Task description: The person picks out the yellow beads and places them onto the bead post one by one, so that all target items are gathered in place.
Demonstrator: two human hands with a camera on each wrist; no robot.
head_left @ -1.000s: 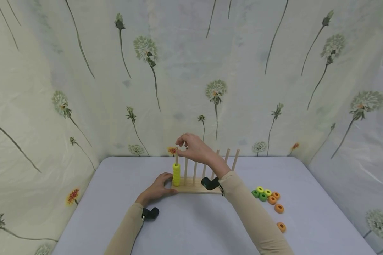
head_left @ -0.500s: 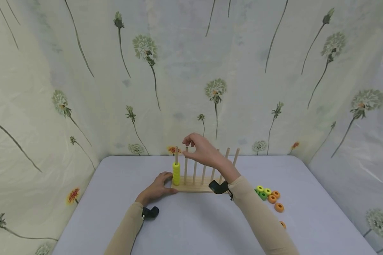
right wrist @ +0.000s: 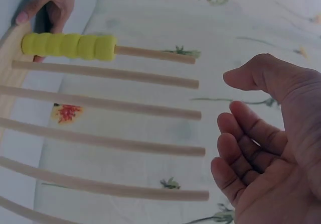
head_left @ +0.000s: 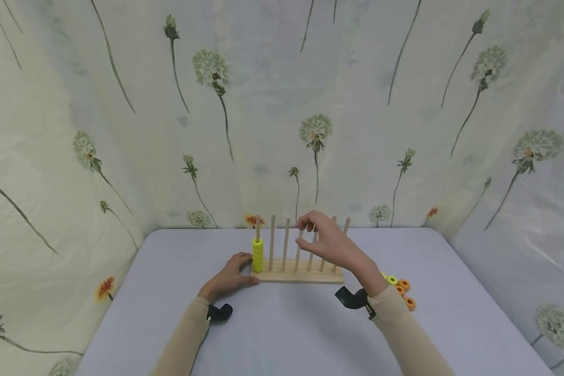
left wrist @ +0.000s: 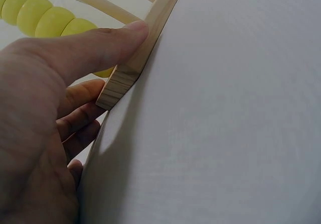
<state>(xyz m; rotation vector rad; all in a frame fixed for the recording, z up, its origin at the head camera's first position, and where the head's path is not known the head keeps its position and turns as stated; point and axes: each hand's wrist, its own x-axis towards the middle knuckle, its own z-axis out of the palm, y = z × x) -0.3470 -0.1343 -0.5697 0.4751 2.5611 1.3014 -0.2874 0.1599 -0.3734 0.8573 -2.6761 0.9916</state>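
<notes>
Wooden peg rack (head_left: 301,277) sits at the left hand, which grips the near end of its base: the thumb presses on the front edge while the fingers reach round behind the end. Just beside that grip, a stack of yellow rings (head_left: 257,256) is threaded on the end peg, touching one another, with the peg's bare tip sticking out above them. Away to the right of the grip stand six more pegs (head_left: 271,243), bare and in a row. Near their upper ends hangs the right hand (head_left: 328,239), fingers loosely bent, thumb spread from the fingertips with a gap between. Beyond its wrist, to the right, lie orange rings (head_left: 409,303) and a loose yellow ring (head_left: 392,280), partly grouped. Under everything is a pale table (head_left: 282,334); farthest from both hands, behind the rack, hangs a dandelion-printed curtain (head_left: 263,94).
</notes>
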